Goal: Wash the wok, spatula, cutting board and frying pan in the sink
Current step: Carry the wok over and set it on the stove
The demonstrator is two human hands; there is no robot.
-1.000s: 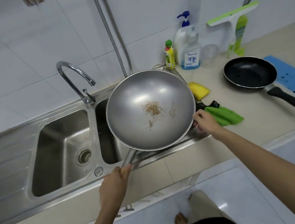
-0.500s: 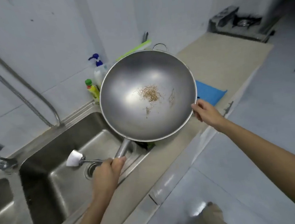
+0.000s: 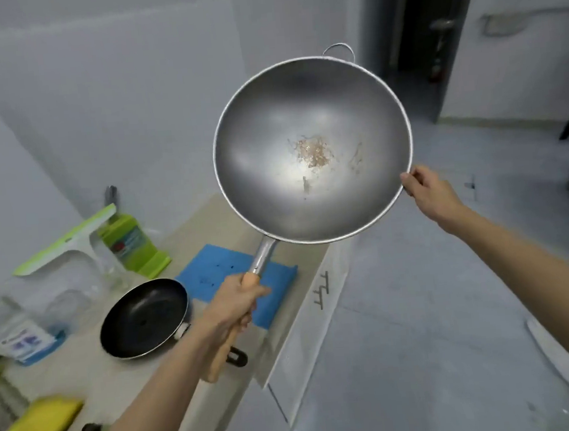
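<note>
The left hand (image 3: pixel 236 305) grips the wok (image 3: pixel 312 151) handle; the right hand (image 3: pixel 427 190) pinches its rim, probably keeping the crumbs inside.

1. Pale, plain walls (image 3: pixel 100 94) are seen across the upper left and centre of the frame.
2. A dark open doorway (image 3: pixel 430 13) is shown at the upper right, framed by white wall.
3. The lower right is filled by a grey tiled floor (image 3: pixel 424 340), on which soft light is reflected.
4. A beige countertop (image 3: pixel 94 373) is set along the left, running toward the centre.
5. White cabinet fronts (image 3: pixel 307 333) are seen beneath the counter's edge, fitted with small metal handles (image 3: pixel 321 289).
</note>
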